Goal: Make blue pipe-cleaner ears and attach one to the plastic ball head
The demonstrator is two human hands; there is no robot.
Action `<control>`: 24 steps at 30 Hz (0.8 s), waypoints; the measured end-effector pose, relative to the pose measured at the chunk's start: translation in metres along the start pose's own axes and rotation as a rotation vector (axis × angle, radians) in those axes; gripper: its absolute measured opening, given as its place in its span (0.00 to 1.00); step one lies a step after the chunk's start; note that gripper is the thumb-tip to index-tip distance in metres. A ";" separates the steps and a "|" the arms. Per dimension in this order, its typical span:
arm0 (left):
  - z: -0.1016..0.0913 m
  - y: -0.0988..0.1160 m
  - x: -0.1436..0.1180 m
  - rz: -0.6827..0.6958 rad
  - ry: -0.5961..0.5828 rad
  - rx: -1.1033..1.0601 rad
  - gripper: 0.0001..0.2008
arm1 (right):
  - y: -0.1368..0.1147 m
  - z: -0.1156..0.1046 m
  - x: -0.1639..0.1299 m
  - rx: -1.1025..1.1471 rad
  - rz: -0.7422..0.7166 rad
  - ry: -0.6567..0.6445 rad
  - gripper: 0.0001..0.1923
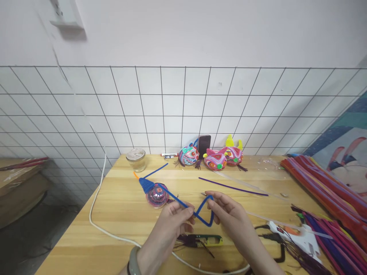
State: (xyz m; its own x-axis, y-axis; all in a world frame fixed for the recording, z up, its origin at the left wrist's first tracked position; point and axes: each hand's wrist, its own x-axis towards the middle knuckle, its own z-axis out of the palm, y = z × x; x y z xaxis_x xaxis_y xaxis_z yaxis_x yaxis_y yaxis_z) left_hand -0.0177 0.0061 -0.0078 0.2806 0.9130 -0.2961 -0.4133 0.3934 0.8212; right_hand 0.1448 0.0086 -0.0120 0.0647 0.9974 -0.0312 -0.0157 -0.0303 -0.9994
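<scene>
A blue pipe cleaner [184, 204] is bent at one end into an open triangle above the table. My left hand [174, 221] pinches its straight part between thumb and fingers. My right hand [228, 214] closes on the upper corner of the triangle. Past my left hand, the pipe cleaner's straight end runs up to a wound blue triangular piece [146, 185] with an orange tip; whether they are joined I cannot tell. Next to that piece sits a shiny round ball [157, 195] in purple and pink. A dark purple pipe cleaner [233, 186] lies flat behind my right hand.
Yellow-green thread snips [210, 240] lie below my hands. A white glue gun [304, 236] and bundles of pipe cleaners [327, 191] are at right. Colourful fish-like crafts [215, 159], a phone [204, 146] and a glass [136, 160] stand behind. A white cable [94, 225] crosses the left edge.
</scene>
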 end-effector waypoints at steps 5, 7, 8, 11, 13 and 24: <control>0.001 0.001 0.000 -0.014 -0.010 0.020 0.11 | 0.002 -0.001 0.000 0.002 -0.005 -0.017 0.21; 0.002 0.002 0.000 -0.021 -0.004 0.040 0.11 | 0.002 0.000 0.000 0.008 -0.007 -0.022 0.20; 0.003 0.002 -0.001 -0.022 -0.001 0.049 0.11 | 0.002 0.000 0.000 0.009 -0.006 -0.024 0.20; 0.004 0.004 -0.001 -0.020 -0.001 0.062 0.11 | 0.001 0.000 0.000 0.014 -0.010 -0.026 0.19; 0.005 0.004 -0.002 -0.018 -0.001 0.067 0.11 | 0.001 0.001 -0.001 0.010 -0.010 -0.024 0.19; 0.005 0.004 -0.002 -0.021 0.005 0.059 0.10 | -0.003 0.003 -0.002 -0.014 0.002 -0.008 0.20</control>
State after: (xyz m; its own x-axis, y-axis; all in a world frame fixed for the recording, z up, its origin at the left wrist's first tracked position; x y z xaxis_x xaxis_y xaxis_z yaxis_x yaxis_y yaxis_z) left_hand -0.0156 0.0054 -0.0012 0.2841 0.9054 -0.3155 -0.3560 0.4051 0.8421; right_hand 0.1415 0.0065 -0.0088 0.0569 0.9978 -0.0332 -0.0022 -0.0331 -0.9994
